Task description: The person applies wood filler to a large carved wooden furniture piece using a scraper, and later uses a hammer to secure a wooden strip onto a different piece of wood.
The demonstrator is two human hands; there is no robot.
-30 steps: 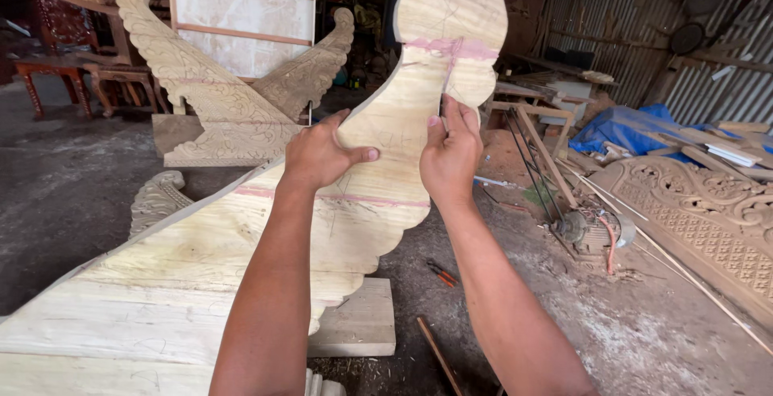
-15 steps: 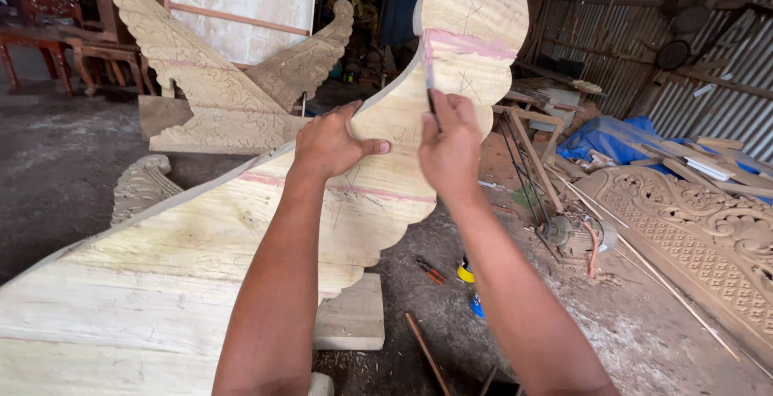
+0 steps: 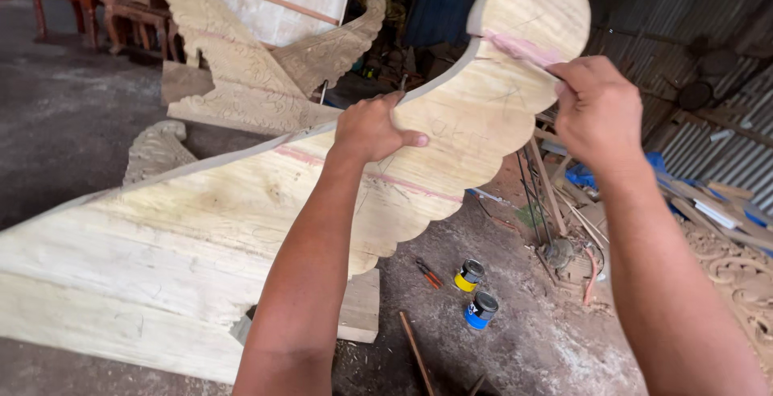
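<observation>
A large pale wooden panel with a scalloped lower edge and a round disc-shaped top (image 3: 451, 138) rises slantwise from the lower left toward the upper right above the dusty workshop floor (image 3: 72, 130). The left hand (image 3: 372, 129), forearm stretched up and forward, lies on the panel's upper edge, fingers curled over it and thumb laid flat on the face. The right hand (image 3: 597, 110) is raised to the pink band below the disc, fingertips pressed together as if pinching something; what they pinch cannot be told. On the floor below stand a yellow tin (image 3: 468, 275) and a blue tin (image 3: 481, 311), just beside red-handled pliers (image 3: 429, 273).
</observation>
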